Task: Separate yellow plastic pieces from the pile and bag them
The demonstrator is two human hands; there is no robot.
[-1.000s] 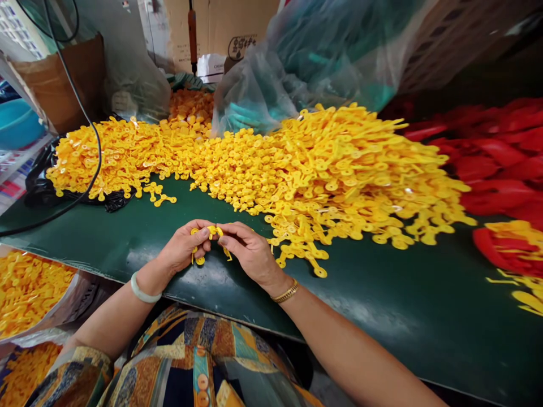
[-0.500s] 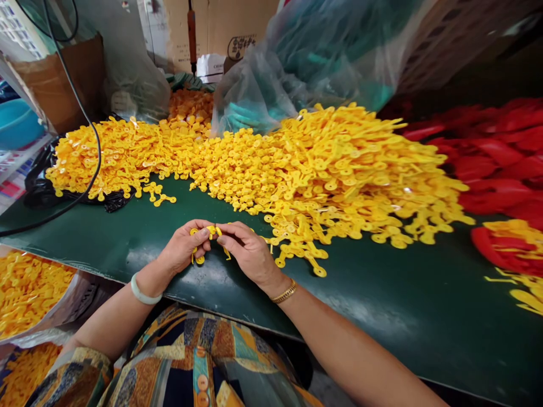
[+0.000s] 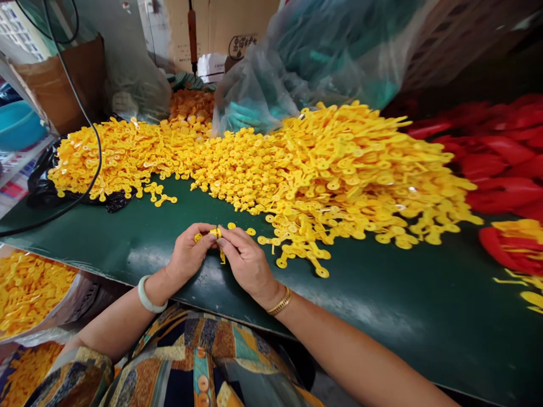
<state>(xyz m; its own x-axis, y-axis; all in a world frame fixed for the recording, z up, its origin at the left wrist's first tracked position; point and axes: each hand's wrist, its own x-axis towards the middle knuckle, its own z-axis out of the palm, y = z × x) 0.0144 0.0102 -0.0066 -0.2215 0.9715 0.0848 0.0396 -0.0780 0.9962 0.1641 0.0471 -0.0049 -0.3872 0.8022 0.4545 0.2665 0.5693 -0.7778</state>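
Close to the front of the green tabletop [image 3: 178,210], my two hands meet fingertip to fingertip. My left hand [image 3: 189,252] is closed, pinching a small yellow plastic part [image 3: 215,232] between thumb and forefinger. My right hand [image 3: 248,263] pinches at the same spot from the other side; yellow bits show past its fingers. Whether these are one piece or two joined pieces is partly hidden by my fingers. Just behind lies a large heap of yellow arm-shaped plastic parts [image 3: 352,169], with smaller rounded yellow pieces [image 3: 237,167] to its left.
Another yellow heap [image 3: 114,152] lies at the back left on black plastic. A black cable [image 3: 100,147] loops over it. A clear bag [image 3: 297,68] stands behind, red parts [image 3: 500,155] fill the right, and a sack of yellow parts [image 3: 34,288] sits lower left.
My hands have drawn closer together, the left one shifting slightly to the right. The yellow pieces that hung below my left fingers are now mostly hidden.
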